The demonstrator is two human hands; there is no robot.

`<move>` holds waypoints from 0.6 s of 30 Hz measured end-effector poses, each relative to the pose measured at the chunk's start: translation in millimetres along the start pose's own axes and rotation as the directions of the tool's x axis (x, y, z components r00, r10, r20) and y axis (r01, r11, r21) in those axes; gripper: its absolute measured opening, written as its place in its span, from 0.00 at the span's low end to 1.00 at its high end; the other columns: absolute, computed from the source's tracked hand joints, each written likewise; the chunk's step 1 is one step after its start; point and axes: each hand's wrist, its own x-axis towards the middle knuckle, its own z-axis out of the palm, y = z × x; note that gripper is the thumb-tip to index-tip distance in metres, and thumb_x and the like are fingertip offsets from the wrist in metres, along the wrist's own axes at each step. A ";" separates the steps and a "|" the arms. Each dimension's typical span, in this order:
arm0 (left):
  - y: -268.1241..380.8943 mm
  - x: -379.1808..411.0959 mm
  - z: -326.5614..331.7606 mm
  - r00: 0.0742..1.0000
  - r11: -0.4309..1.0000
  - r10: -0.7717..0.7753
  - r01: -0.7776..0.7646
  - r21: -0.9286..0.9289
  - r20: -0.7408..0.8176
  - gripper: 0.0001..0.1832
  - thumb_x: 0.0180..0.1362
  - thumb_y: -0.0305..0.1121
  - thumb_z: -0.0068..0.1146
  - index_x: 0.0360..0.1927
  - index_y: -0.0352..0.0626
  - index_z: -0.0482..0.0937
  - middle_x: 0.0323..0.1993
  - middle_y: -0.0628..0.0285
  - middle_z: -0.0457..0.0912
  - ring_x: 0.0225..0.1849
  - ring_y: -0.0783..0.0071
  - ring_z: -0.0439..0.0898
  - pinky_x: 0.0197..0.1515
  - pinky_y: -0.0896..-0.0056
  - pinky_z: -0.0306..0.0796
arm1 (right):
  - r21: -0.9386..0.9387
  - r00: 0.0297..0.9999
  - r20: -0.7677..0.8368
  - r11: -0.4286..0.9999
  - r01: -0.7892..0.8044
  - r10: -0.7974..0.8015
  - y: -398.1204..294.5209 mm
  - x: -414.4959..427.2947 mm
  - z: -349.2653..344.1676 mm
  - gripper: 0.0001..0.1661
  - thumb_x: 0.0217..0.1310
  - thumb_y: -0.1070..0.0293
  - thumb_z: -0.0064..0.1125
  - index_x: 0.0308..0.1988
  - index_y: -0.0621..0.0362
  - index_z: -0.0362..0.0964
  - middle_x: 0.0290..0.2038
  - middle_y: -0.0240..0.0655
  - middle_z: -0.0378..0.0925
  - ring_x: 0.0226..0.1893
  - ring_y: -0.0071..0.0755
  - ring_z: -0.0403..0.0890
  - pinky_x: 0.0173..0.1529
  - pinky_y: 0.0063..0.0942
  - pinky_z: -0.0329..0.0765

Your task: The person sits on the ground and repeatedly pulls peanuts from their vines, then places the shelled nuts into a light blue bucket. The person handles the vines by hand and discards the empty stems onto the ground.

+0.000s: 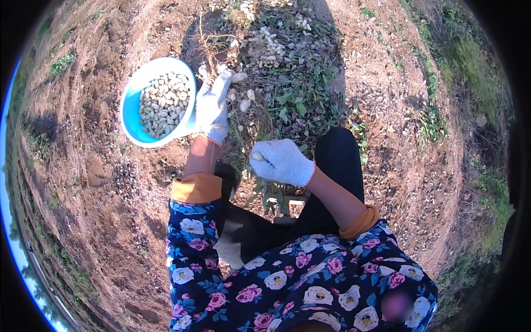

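My left hand [213, 106], in a white knitted glove, grips the roots of a peanut plant [210, 52] beside the bucket. Pods still hang from the plant, and a few pale peanut pods [244, 101] show just right of the glove. My right hand [280, 162], gloved too, is closed in front of my knee, with a peanut pod [258, 156] showing between its fingers. A blue plastic bucket [132, 124] with a white-lit rim stands to the left of my left hand. Many picked peanuts [164, 103] lie inside it.
A heap of pulled peanut plants [298, 83] with green and dry leaves lies ahead of me, more pods [269, 45] among it. Dry, littered soil [386, 137] surrounds it. Weeds [473, 62] grow along the right. My bent knee [338, 153] stands close to my right hand.
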 end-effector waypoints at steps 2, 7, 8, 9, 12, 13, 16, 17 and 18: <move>-5.1 -1.4 -1.3 1.000 1.000 0.018 -0.018 -0.005 -0.006 0.16 0.62 0.38 0.55 0.44 0.36 0.82 0.36 0.65 0.84 0.34 0.81 0.76 0.40 0.78 0.69 | 0.478 0.971 -0.018 0.855 -0.199 0.236 -9.1 -8.9 -3.7 0.12 0.63 0.62 0.45 0.40 0.55 0.72 0.24 0.32 0.74 0.20 0.29 0.74 0.25 0.25 0.71; 3.5 -11.8 13.6 0.994 0.995 -0.090 0.093 -0.046 0.067 0.14 0.63 0.38 0.55 0.44 0.38 0.80 0.36 0.63 0.84 0.29 0.83 0.76 0.33 0.80 0.70 | 0.922 0.818 -0.109 0.365 -0.129 0.565 0.0 4.5 -21.4 0.19 0.65 0.63 0.46 0.55 0.54 0.65 0.33 0.29 0.74 0.22 0.14 0.66 0.21 0.13 0.62; 3.9 -12.9 11.9 0.986 0.990 -0.105 0.115 -0.079 0.127 0.16 0.65 0.40 0.50 0.48 0.39 0.79 0.36 0.60 0.84 0.32 0.80 0.80 0.36 0.80 0.74 | 0.893 0.791 -0.088 0.400 -0.207 0.605 -5.1 11.7 -23.6 0.18 0.65 0.62 0.49 0.52 0.55 0.66 0.32 0.29 0.74 0.23 0.13 0.67 0.22 0.13 0.64; 5.2 -15.6 15.5 0.991 0.994 -0.081 0.089 -0.068 0.105 0.14 0.65 0.38 0.52 0.47 0.39 0.79 0.36 0.61 0.84 0.30 0.81 0.78 0.33 0.80 0.72 | 0.856 0.757 -0.072 0.430 -0.287 0.649 -11.0 18.9 -25.3 0.17 0.64 0.61 0.52 0.50 0.55 0.68 0.31 0.28 0.73 0.24 0.12 0.68 0.23 0.13 0.66; 14.6 -24.8 29.7 0.995 0.998 -0.057 0.057 0.006 0.086 0.10 0.63 0.32 0.55 0.44 0.41 0.80 0.34 0.64 0.84 0.26 0.85 0.75 0.28 0.82 0.69 | 0.724 0.734 -0.138 0.574 -0.383 0.664 -6.4 30.4 -26.8 0.15 0.62 0.59 0.60 0.42 0.57 0.72 0.28 0.26 0.71 0.24 0.12 0.68 0.25 0.16 0.68; 15.5 -25.4 30.6 0.995 0.998 -0.058 0.059 -0.004 0.078 0.10 0.63 0.32 0.56 0.44 0.41 0.80 0.34 0.64 0.84 0.26 0.85 0.75 0.28 0.82 0.69 | 0.675 0.743 -0.173 0.628 -0.389 0.646 -1.5 32.6 -25.1 0.15 0.61 0.59 0.61 0.39 0.58 0.74 0.27 0.26 0.71 0.24 0.12 0.67 0.26 0.17 0.68; 19.0 -29.5 33.0 0.996 0.994 -0.080 0.083 -0.068 0.041 0.11 0.61 0.33 0.58 0.45 0.40 0.79 0.34 0.64 0.84 0.25 0.85 0.74 0.27 0.82 0.68 | 0.398 0.840 -0.234 0.836 -0.377 0.490 3.4 30.6 -23.0 0.15 0.62 0.60 0.59 0.31 0.61 0.72 0.24 0.26 0.69 0.23 0.15 0.64 0.29 0.22 0.67; 19.0 -29.6 32.4 0.996 0.996 -0.084 0.085 -0.018 0.018 0.11 0.61 0.33 0.58 0.45 0.40 0.79 0.34 0.64 0.84 0.24 0.86 0.73 0.26 0.82 0.68 | 0.286 0.865 -0.202 0.872 -0.396 0.459 2.4 29.9 -23.5 0.14 0.62 0.60 0.59 0.31 0.61 0.72 0.23 0.27 0.68 0.24 0.15 0.64 0.30 0.22 0.67; 19.8 -29.1 32.7 0.996 0.996 -0.085 0.085 0.030 -0.001 0.12 0.60 0.33 0.59 0.45 0.40 0.79 0.33 0.65 0.84 0.24 0.86 0.73 0.26 0.83 0.67 | 0.408 0.866 -0.117 0.818 -0.405 0.487 3.8 29.9 -21.4 0.13 0.61 0.63 0.58 0.29 0.61 0.70 0.24 0.27 0.67 0.25 0.14 0.63 0.30 0.22 0.66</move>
